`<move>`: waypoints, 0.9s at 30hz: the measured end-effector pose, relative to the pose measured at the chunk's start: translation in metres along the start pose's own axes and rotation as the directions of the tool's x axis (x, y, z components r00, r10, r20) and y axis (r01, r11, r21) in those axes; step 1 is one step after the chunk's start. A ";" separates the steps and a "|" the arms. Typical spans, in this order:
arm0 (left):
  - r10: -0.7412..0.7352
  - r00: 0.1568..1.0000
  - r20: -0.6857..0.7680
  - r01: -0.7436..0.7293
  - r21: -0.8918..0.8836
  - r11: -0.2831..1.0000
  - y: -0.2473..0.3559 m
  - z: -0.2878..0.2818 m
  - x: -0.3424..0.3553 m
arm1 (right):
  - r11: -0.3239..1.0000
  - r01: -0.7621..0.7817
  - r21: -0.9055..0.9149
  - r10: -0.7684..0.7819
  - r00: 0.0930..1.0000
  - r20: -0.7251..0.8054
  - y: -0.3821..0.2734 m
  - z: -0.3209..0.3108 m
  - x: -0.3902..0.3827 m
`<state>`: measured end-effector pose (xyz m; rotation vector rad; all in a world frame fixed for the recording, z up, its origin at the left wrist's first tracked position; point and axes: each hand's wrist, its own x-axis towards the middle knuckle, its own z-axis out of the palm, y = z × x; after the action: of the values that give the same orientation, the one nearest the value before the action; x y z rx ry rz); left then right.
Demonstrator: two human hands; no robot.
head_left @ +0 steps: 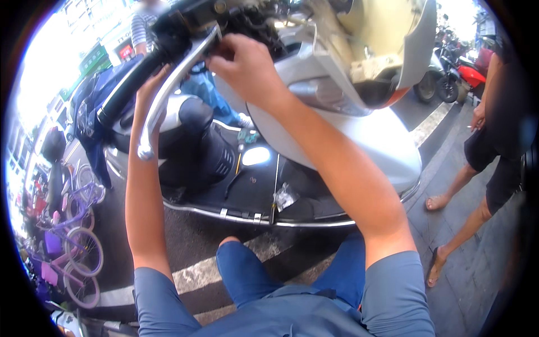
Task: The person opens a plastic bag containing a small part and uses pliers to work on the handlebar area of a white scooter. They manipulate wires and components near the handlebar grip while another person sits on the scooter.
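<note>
Nearest, scooter's dark footboard (252, 199) carries loose kit: clear plastic bag (286, 196) on the right, thin yellow-and-black tool (237, 164) on the left, white oval piece (256, 156) farther back. A knock to the scooter could roll or slide small bits off the open edge.

Above, on the left, silver lever (178, 90) sits alongside black handlebar grip (132, 87), knobbed end toward the wearer. L hand (151, 84) is behind the lever, mostly hidden; can't tell if its fingers are apart or clamped. R hand (241, 59) is at the lever's far end, fingers curled in close together; can't tell what, if anything, they pinch. If the lever is loose, poor support at either end could let it twist or drop; small hardware there could slip too.

Farther, exposed wiring (264, 33) sits beside opened cream-lined front panel (387, 33); a careless pull could snag a wire.
</note>
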<state>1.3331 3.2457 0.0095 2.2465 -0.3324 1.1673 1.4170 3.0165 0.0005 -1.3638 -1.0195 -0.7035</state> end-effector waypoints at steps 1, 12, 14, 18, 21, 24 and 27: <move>0.119 0.993 -0.001 -0.118 0.111 0.987 -0.001 0.000 -0.002 | 0.999 -0.014 -0.030 0.013 1.000 -0.014 0.000 0.001 0.000; -0.215 0.953 0.213 0.287 -0.861 0.419 -0.014 0.006 -0.006 | 0.942 -0.183 0.281 0.168 0.983 0.076 -0.009 -0.016 0.002; -0.102 0.979 0.177 0.204 -0.837 0.508 -0.013 0.004 -0.003 | 0.928 -0.177 0.328 0.162 0.984 0.072 -0.011 -0.017 0.004; 0.035 0.999 0.027 -0.024 -0.344 0.939 -0.001 0.000 -0.006 | 0.905 -0.210 0.369 0.201 0.978 0.064 -0.014 -0.025 0.001; 0.099 0.993 -0.068 -0.086 0.179 0.980 0.014 0.000 -0.011 | 0.920 -0.163 0.358 0.162 0.986 0.034 -0.013 -0.027 -0.005; 0.228 0.967 -0.111 -0.223 0.055 0.973 0.023 0.006 -0.010 | 0.958 -0.033 0.286 0.068 0.991 -0.111 -0.011 -0.018 -0.003; 0.052 0.986 -0.158 -0.066 -0.087 0.994 0.023 0.007 -0.009 | 0.991 0.131 0.010 -0.126 0.969 -0.211 -0.003 -0.013 0.002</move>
<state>1.3219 3.2229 0.0082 2.0650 -0.3846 1.3221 1.4170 3.0034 0.0047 -1.1823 -0.9497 -0.9097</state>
